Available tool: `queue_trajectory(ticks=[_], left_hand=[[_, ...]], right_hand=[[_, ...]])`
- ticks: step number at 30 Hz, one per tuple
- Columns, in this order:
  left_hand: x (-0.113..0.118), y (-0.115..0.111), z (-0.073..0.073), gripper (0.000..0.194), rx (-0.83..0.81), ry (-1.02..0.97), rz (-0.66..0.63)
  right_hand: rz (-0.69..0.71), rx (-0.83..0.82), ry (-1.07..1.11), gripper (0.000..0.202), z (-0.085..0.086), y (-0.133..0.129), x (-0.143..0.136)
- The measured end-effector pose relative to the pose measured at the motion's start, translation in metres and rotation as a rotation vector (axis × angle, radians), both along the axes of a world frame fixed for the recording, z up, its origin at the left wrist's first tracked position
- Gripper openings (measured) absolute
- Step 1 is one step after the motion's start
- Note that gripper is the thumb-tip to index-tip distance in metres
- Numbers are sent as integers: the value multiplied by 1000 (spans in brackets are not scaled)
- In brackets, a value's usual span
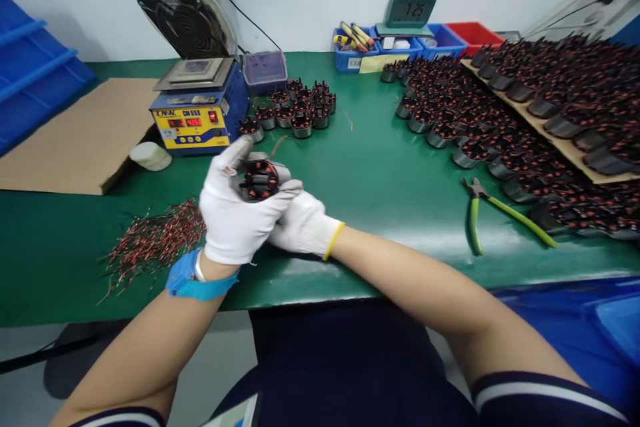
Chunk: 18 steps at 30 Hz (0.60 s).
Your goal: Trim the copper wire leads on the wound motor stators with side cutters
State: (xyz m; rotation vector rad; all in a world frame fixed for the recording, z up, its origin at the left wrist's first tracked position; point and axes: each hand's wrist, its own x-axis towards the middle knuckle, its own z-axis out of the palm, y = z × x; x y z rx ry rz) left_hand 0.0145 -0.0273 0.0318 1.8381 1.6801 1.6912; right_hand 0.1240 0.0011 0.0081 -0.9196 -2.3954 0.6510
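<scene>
My left hand [233, 213], in a white knit glove, is wrapped round a motor stator [261, 180] with copper windings and a dark core. Its open face is tilted up towards me. Partly behind the left thumb, my right hand [303, 220], gloved too, presses against the far side of the same stator; most of its fingers are hidden. A loose pile of clipped copper wire ends [157, 240] lies left of my hands. Just beyond the hands stands a group of similar stators [300, 113].
A blue-yellow solder pot unit [193, 117] stands at back left, beside a cardboard sheet [95, 127] and a round white block [151, 156]. Green-handled cutters [477, 197] lie at right, before rows of stators [440, 133]. Small blue bins [347, 60] and a clock [411, 11] line the back.
</scene>
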Motion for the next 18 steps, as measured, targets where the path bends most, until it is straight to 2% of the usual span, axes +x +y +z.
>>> queue_trajectory(ticks=[2,4,5,6,8,10,12,15,18], left_hand=[[4,-3,-9,82,-136,30,-88],[11,-6,-17,84,-251,134,-200],[15,-8,-21,84,-305,205,-250],[19,-10,-24,85,-355,276,-293],[27,-12,-27,85,-436,389,-363],[32,-12,-28,83,-470,454,-401],[34,-13,-27,81,-473,468,-434],[31,-13,-23,79,-506,504,-500],[26,-13,-17,58,-524,585,-571]], right_hand=[[-103,-28,16,31,0,-8,38],[-280,-63,75,25,1,-19,84],[-422,3,155,22,2,-24,104],[-473,132,193,25,5,-28,121],[-400,337,142,47,9,-34,139],[-257,440,-56,57,9,-36,138],[-161,463,-284,47,6,-35,126],[-93,455,-491,32,3,-28,114],[-95,437,-594,29,7,-18,134]])
